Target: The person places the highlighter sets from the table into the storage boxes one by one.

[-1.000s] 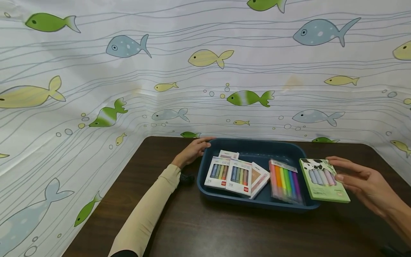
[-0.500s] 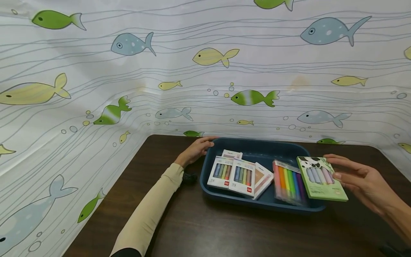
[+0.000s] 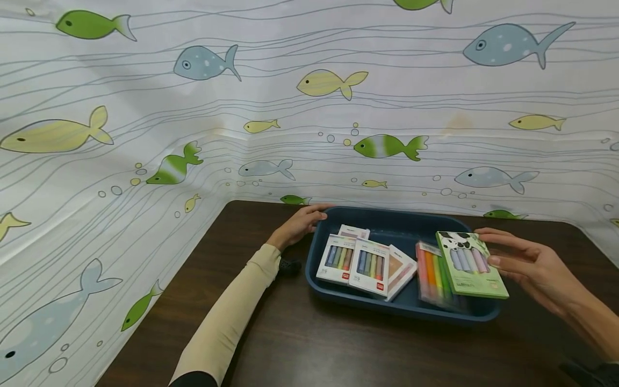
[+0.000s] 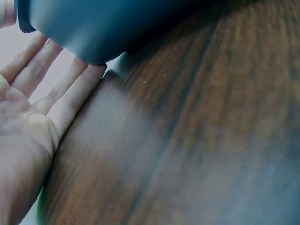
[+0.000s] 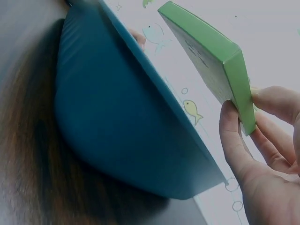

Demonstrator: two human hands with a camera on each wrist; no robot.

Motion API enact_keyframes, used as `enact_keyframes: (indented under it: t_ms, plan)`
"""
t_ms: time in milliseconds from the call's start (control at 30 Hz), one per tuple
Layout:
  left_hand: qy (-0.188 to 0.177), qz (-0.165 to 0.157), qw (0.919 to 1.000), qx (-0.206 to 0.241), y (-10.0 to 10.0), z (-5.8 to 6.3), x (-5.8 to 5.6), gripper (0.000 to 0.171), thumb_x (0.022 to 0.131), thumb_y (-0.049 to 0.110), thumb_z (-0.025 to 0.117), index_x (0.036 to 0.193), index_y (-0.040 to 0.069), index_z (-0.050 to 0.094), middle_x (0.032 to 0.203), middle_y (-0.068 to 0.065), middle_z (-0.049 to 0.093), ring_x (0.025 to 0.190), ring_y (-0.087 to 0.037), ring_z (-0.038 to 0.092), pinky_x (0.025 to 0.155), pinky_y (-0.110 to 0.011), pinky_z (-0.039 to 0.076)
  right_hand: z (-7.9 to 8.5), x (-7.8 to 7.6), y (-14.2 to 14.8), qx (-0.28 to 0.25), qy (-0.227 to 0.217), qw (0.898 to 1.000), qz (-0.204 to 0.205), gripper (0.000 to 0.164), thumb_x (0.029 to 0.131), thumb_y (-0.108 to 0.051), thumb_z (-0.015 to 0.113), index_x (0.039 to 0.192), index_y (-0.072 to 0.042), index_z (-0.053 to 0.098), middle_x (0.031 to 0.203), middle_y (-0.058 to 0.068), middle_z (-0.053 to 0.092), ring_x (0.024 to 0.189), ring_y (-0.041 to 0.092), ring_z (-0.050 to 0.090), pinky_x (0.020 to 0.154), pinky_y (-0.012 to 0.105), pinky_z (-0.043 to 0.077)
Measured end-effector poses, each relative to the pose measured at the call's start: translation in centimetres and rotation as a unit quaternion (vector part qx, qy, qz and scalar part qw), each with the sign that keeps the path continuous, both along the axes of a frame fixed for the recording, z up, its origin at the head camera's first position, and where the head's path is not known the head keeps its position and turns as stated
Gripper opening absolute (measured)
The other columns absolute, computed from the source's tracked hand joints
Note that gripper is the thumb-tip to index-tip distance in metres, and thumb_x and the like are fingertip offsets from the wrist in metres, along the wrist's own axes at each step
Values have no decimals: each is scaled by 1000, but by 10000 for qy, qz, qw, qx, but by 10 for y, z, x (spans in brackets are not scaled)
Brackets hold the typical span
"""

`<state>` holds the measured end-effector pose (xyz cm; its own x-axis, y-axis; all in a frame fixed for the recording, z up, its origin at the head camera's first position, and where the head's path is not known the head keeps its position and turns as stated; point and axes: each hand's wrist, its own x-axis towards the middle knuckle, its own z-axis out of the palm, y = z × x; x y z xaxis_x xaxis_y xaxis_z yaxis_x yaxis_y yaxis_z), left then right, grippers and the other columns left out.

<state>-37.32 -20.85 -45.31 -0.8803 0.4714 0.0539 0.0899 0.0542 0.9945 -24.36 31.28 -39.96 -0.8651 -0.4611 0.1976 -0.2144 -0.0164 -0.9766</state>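
My right hand [image 3: 537, 266] pinches the right edge of a thin green box of pastel pens [image 3: 476, 282] with a panda printed on it. The box is tilted above the right end of a dark blue plastic bin [image 3: 358, 302], overlapping the rainbow pens [image 3: 430, 274] in their clear pouch. In the right wrist view, thumb and fingers hold the green box [image 5: 215, 51] above the bin's rim. My left hand [image 3: 301, 226] rests at the bin's back left corner. Its fingers [image 4: 75, 96] lie straight against the outer wall in the left wrist view.
Two white boxes of coloured sticks [image 3: 368, 266] lie overlapping in the bin, with more flat pale packs [image 3: 400, 271] beneath and behind. The bin stands on a dark wood table [image 3: 367, 349]. A fish-print sheet [image 3: 271, 97] hangs behind and to the left.
My right hand has moved the green box leftward, farther over the bin, so it covers more of the rainbow pens. My left hand stays at the bin's corner. The whole head view has shifted slightly.
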Motion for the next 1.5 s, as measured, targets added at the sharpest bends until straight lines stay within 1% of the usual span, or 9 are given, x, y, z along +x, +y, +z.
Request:
enact_keyframes:
  t_ms: [200,333,433,600,733,967,1133,1333,1500]
  plan:
    - [23,-73,10000,-22,2,0,0,50,106,25,55,154,12,47,156,-7,39,136,-28,46,97,-47,50,2,-2,-11,-54,-121,9998,129,50,104,12,46,152,7,38,157,12,28,125,13,56,89,34,55]
    - [19,-66,10000,-27,2,-2,1,48,106,24,54,153,15,49,153,-8,43,132,-28,50,96,-47,51,3,-3,-18,-129,-193,9996,162,49,103,12,47,151,7,40,156,12,30,120,16,60,86,35,56]
    - [6,-49,10000,-11,2,-3,2,47,106,23,54,152,16,50,152,-9,44,131,-29,51,96,-47,51,4,-4,-24,-69,-180,9996,210,49,103,12,48,151,7,41,156,11,30,119,17,61,85,35,57]
    - [-14,-48,10000,29,1,-4,3,46,106,22,53,152,16,50,153,-9,42,133,-29,49,97,-47,50,8,-4,-34,52,-69,9997,249,47,102,12,49,149,8,43,157,11,31,119,18,62,84,35,57]
    - [-20,-27,10000,8,1,-3,4,45,107,22,53,151,17,51,152,-9,44,130,-29,52,97,-46,51,12,-2,-44,108,-12,9996,250,46,101,12,51,147,9,44,157,12,30,120,19,62,84,36,57]
    - [-83,-88,9999,91,0,-3,4,49,106,21,54,154,11,47,152,-11,45,130,-30,53,97,-47,51,16,1,-61,129,1,9994,311,43,101,11,54,143,9,48,155,13,31,118,22,64,84,38,57]
    - [-38,-108,9999,39,0,-3,4,49,106,23,54,154,13,47,152,-10,44,130,-30,53,97,-47,51,16,1,-69,71,29,9990,429,40,100,11,55,140,11,49,154,15,31,116,24,65,81,41,58]
    - [-16,-77,10000,43,0,-2,3,48,106,24,55,153,14,49,153,-9,44,130,-29,53,98,-48,50,15,-1,-76,84,36,9990,432,39,100,10,56,139,11,50,154,16,31,117,25,64,82,43,58]
    - [26,-10,9999,-96,-1,0,2,48,106,28,56,152,18,51,156,-5,40,135,-26,48,101,-48,48,15,-2,-80,82,19,9987,510,38,100,10,56,137,11,49,154,16,29,119,26,63,80,47,58]
